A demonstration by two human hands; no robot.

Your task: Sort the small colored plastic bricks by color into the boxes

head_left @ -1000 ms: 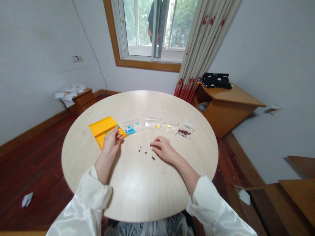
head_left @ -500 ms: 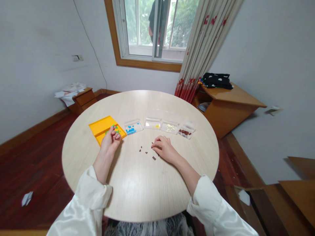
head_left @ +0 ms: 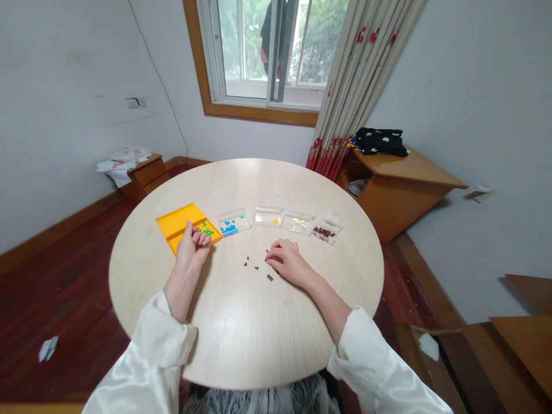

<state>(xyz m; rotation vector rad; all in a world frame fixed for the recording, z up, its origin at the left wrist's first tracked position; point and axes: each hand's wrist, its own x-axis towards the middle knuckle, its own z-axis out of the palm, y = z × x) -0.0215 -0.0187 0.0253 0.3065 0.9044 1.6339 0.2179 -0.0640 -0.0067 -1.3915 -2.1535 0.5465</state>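
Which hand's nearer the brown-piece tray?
Right. The right hand is on the near side of the brown-piece tray, to its left; the left hand is much farther left, at the orange box.

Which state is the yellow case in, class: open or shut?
Open: the yellow case shows both halves side by side, and green pieces are visible in the nearer half, which the left hand partly hides.

My head camera is looking forward and down past my left grip [head_left: 194, 240] and right grip [head_left: 283, 261], taking in the round bench [head_left: 254, 328] from above its near side, facing the far window [head_left: 280, 63].
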